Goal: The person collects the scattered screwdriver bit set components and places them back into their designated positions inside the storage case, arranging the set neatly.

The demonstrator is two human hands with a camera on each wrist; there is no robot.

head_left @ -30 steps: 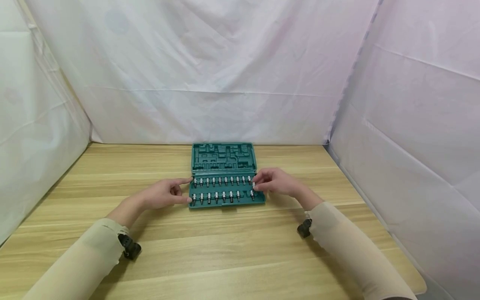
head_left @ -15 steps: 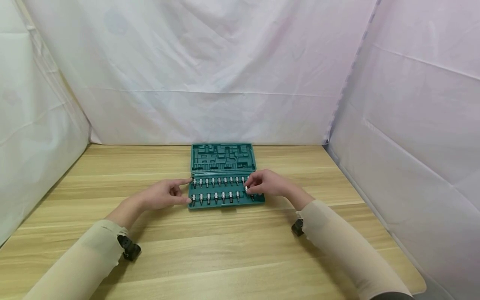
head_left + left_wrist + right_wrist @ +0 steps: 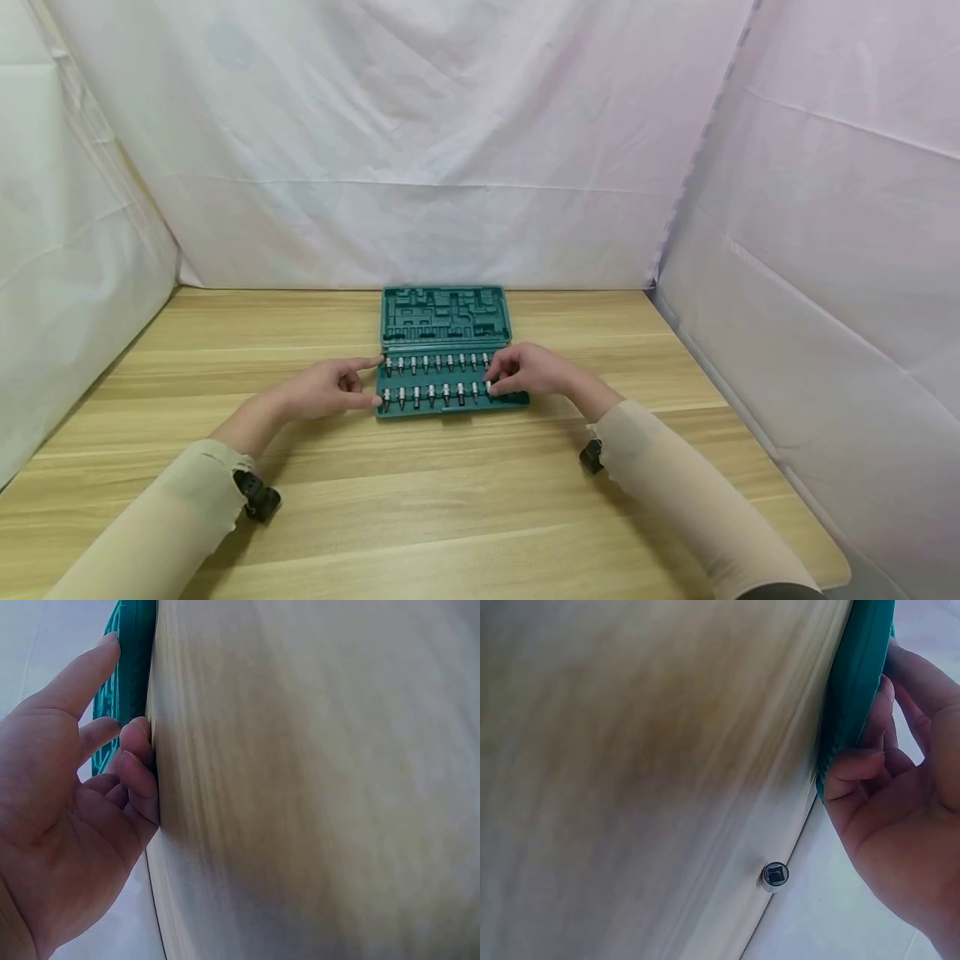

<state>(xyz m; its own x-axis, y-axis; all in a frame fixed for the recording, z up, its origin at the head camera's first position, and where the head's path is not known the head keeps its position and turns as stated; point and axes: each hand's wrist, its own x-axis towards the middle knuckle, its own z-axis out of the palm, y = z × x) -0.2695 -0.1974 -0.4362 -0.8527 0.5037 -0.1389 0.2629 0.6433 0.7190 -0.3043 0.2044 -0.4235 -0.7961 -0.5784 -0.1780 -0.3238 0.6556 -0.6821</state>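
A green socket case (image 3: pixel 442 377) lies open on the table, holding two rows of silver bit sockets with dark tips. My left hand (image 3: pixel 321 390) is at its left end, with the extended index finger and thumb touching the edge. The other fingers curl toward the palm in the left wrist view. At the right end of the front row, my right hand (image 3: pixel 536 371) pinches a silver bit socket (image 3: pixel 489 388) between thumb and fingers, close over the tray. The hand covers the right ends of both rows.
The case's lid (image 3: pixel 445 315), with moulded recesses, leans back behind the tray. In the right wrist view a loose socket (image 3: pixel 775 875) with a square hole sits on the wooden table (image 3: pixel 420 517). White cloth (image 3: pixel 420 142) hangs around the back and sides.
My right hand has moved left and slightly toward me with the bit socket, from the case's right edge to the front row. My left hand stays at the case's left edge.
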